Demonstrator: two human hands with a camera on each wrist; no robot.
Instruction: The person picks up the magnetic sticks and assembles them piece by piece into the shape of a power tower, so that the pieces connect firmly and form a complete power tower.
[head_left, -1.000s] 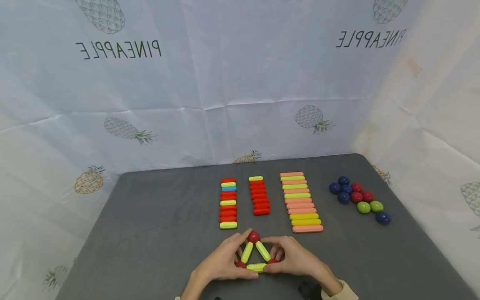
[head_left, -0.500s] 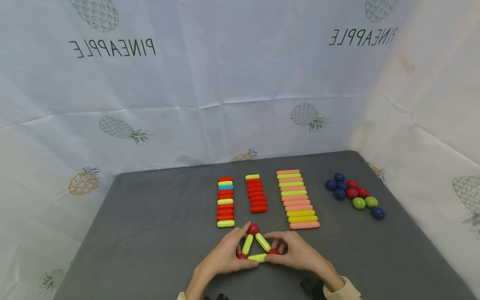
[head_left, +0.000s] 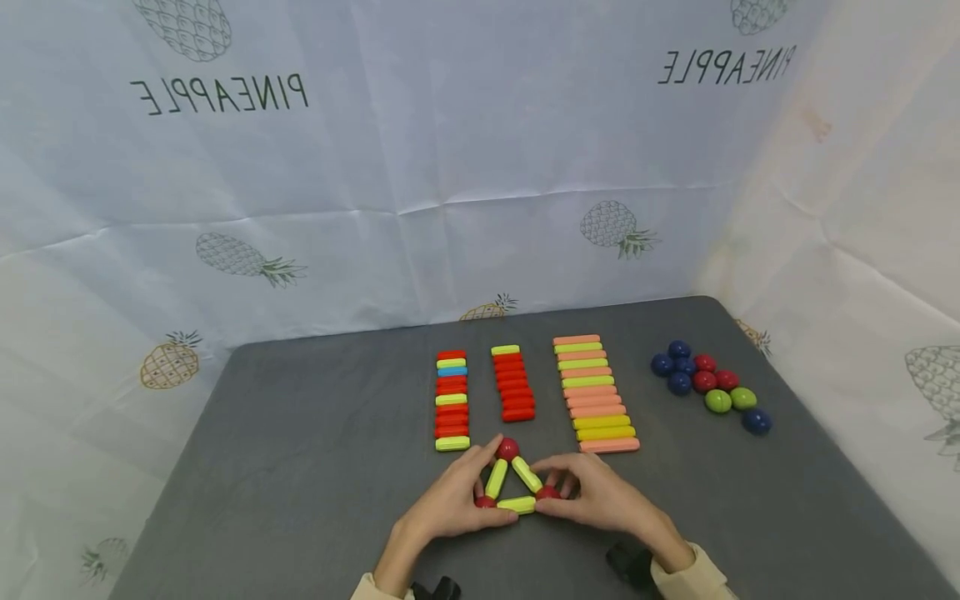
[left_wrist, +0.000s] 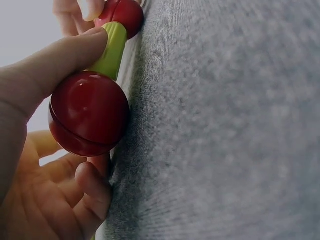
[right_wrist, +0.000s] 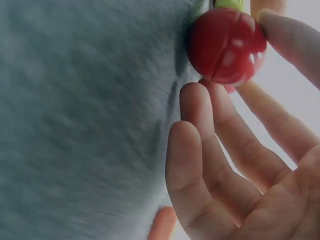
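Pale cloth [head_left: 405,150] printed with pineapples rises beyond the triangle [head_left: 517,505] and wraps round to both sides of it, its lettering reading backwards to us. Beneath and around the triangle we see a dark grey tabletop [head_left: 322,467]; whether the triangle rests on it or just clears it, we cannot tell. Our left hand [head_left: 456,500] curves round the triangle's left side and grips it, forefinger at the far corner, thumb against the near side. Our right hand [head_left: 600,498] holds the right corner, thumb on the ball there and forefinger tip at the right side. Well to the right of the triangle and beyond it, we have a group of blue, red and green balls [head_left: 704,382]. Nearer, beyond it to the right, runs a row of pink and yellow sticks [head_left: 592,382]. Beyond it to the left lies a mixed row [head_left: 452,399], red, yellow-green and one blue; straight beyond it, a shorter, mostly red row [head_left: 513,384]. Three yellow-green sticks [head_left: 497,479] form the triangle's sides, and three red balls [head_left: 507,449] its corners.
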